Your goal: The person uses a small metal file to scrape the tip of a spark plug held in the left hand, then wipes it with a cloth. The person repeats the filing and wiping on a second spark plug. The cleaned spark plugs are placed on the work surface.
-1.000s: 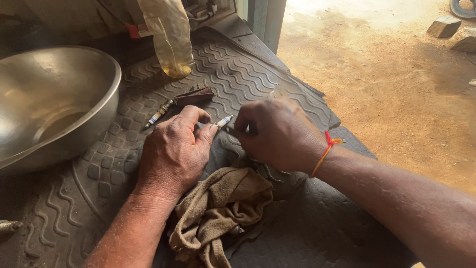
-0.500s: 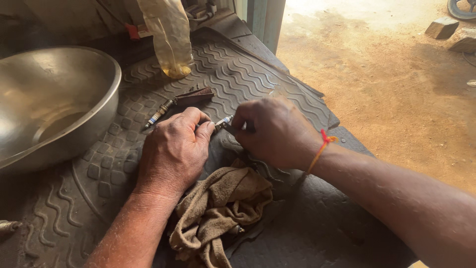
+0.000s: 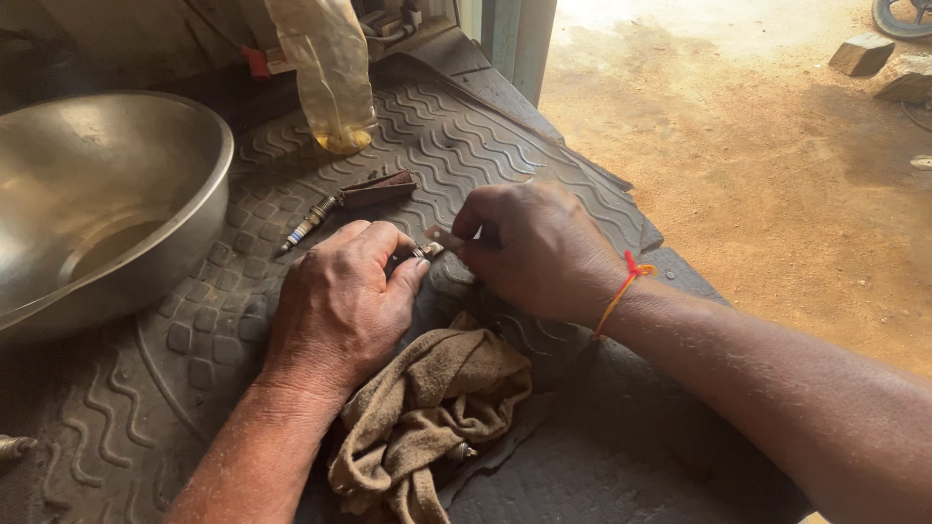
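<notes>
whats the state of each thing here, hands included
left hand: closed in a grip on a small metal part
right hand: pinching a thin tool at that part
spark plug: lying loose on the rubber mat
rag: crumpled
steel bowl: upright
plastic bag: hanging, yellowish liquid at bottom

Dark rubber mat [image 3: 466, 146] w/ wavy and blocky tread is covering the worktop, its far edge curling up twd the back. Beyond it, bare sandy ground [image 3: 738, 175] is glowing orange-brown in strong daylight coming from top right (the near side is sitting in shade). A grey-green post [image 3: 519, 44] is standing at the opening. Two stone blocks [image 3: 879, 63] are lying on the dirt far right.
</notes>
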